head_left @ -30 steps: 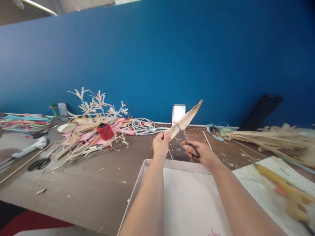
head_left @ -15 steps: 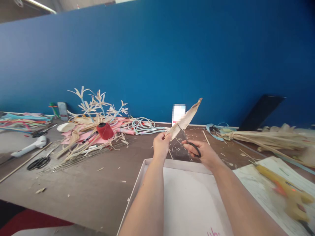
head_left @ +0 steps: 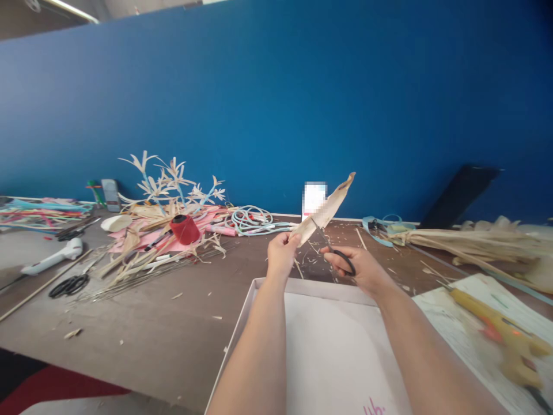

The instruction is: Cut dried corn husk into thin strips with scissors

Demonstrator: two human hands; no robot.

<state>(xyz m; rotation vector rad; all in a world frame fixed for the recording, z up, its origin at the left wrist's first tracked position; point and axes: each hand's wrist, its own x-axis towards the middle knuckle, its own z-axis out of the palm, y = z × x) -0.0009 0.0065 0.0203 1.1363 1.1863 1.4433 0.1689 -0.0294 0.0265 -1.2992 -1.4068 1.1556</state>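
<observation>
Between the thumb and fingers of my left hand [head_left: 283,251] is the lower end of a long, pale dried husk leaf [head_left: 330,207], which slants up to the right and ends in a brownish, curled tip. My right hand [head_left: 356,268] is closed on black-handled scissors [head_left: 345,259]. Their blades meet the leaf's lower edge, a little beyond my left fingers. Below both forearms lies a white shallow box [head_left: 328,340] with some pink writing inside.
Left of me are husk flowers [head_left: 155,184], a red thread spool [head_left: 185,229], more scissors [head_left: 69,285] and a white tool [head_left: 54,257]. On the right lie a yellow glue gun [head_left: 496,323] on paper and a husk bundle [head_left: 466,242]. A blue partition [head_left: 276,115] stands behind.
Hardly anything differs. My right hand has shifted very slightly to the right with the scissors, while the leaf stays in nearly the same place.
</observation>
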